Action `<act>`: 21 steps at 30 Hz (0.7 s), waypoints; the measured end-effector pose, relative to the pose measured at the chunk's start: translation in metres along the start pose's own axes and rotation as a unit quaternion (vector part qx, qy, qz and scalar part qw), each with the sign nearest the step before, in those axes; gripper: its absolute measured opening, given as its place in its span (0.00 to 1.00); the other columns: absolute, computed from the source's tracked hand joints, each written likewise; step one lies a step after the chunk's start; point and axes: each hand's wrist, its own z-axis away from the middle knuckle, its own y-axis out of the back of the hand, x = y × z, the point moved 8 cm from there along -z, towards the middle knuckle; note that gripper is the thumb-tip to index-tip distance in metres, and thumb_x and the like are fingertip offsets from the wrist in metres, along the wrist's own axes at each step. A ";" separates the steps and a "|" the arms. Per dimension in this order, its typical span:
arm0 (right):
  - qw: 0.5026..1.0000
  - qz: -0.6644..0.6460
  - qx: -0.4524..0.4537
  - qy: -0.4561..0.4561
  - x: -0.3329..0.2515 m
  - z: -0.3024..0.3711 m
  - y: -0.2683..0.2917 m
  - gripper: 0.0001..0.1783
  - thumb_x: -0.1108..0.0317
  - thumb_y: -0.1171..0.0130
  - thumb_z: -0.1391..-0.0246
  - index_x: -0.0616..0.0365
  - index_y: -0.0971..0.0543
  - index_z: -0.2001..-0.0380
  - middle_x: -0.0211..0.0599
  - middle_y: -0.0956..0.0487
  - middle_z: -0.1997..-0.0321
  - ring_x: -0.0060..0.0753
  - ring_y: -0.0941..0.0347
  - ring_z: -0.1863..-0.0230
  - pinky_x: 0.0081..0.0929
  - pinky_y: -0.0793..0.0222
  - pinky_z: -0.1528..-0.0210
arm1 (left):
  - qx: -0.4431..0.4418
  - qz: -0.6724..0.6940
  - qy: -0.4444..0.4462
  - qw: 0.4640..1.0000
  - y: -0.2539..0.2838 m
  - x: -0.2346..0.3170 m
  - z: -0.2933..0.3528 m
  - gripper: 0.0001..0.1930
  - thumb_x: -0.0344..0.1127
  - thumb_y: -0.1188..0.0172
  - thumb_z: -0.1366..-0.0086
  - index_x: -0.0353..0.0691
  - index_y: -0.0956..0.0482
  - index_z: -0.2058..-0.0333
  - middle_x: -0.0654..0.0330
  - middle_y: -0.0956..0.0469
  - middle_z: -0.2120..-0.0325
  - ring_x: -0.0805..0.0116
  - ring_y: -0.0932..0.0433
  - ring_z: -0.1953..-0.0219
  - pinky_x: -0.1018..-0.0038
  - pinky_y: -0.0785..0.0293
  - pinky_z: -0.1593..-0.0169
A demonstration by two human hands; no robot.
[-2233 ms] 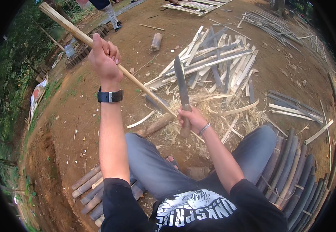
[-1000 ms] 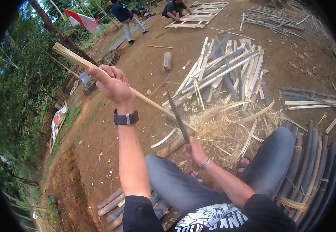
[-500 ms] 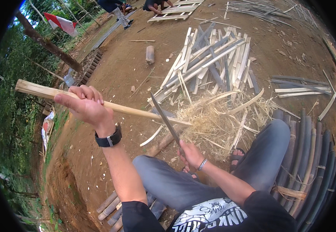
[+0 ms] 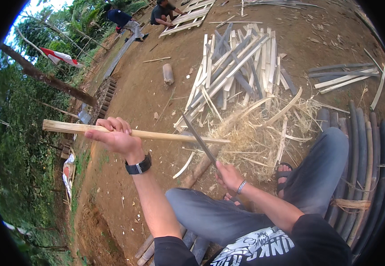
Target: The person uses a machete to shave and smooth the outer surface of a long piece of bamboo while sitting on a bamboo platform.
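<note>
Far to the left, a red-and-white cloth flag (image 4: pixel 60 57) hangs above a leaning brown trunk (image 4: pixel 50 80). Nearer, the left hand (image 4: pixel 118 138) is closed around a long, pale wooden stick (image 4: pixel 170 135), raised almost level in front of the person. Just right, the right hand (image 4: pixel 230 176) grips a dark-bladed knife (image 4: pixel 193 129), whose blade crosses the stick near its right end; whether they touch, I cannot tell. Beyond lie piled pale and grey slats (image 4: pixel 241 62), then curly straw-coloured shavings (image 4: pixel 263 133); near right, long dark round poles (image 4: pixel 362 146).
</note>
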 end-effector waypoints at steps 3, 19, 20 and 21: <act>1.000 -0.009 0.013 0.021 0.006 -0.006 0.000 0.38 0.38 0.65 0.38 0.63 0.29 0.84 0.29 0.36 0.93 0.23 0.39 0.92 0.24 0.42 0.88 | -0.013 0.007 0.006 1.000 -0.008 -0.002 0.005 0.31 0.71 0.67 0.37 0.48 0.49 0.82 0.70 0.51 0.90 0.79 0.52 0.89 0.81 0.56 0.87; 0.974 -0.130 -0.005 0.184 -0.128 0.028 0.028 0.34 0.38 0.66 0.37 0.59 0.31 0.77 0.27 0.36 0.90 0.20 0.41 0.92 0.21 0.43 0.89 | -0.040 -0.026 -0.002 0.999 -0.038 -0.022 -0.015 0.32 0.72 0.66 0.38 0.48 0.49 0.83 0.71 0.51 0.91 0.79 0.51 0.91 0.80 0.57 0.87; 0.963 -0.142 0.008 0.227 -0.138 0.034 0.034 0.35 0.38 0.67 0.37 0.60 0.31 0.78 0.27 0.36 0.90 0.20 0.41 0.92 0.21 0.43 0.89 | -0.029 -0.039 -0.007 0.999 -0.037 -0.022 -0.015 0.32 0.72 0.66 0.38 0.49 0.49 0.83 0.71 0.51 0.91 0.80 0.51 0.91 0.80 0.57 0.86; 0.949 -0.155 0.026 0.275 -0.148 0.039 0.041 0.36 0.38 0.67 0.37 0.60 0.31 0.80 0.28 0.36 0.91 0.20 0.41 0.92 0.21 0.43 0.89 | -0.022 -0.046 -0.013 0.999 -0.042 -0.021 -0.014 0.32 0.72 0.65 0.38 0.49 0.49 0.83 0.71 0.51 0.91 0.80 0.51 0.91 0.80 0.57 0.86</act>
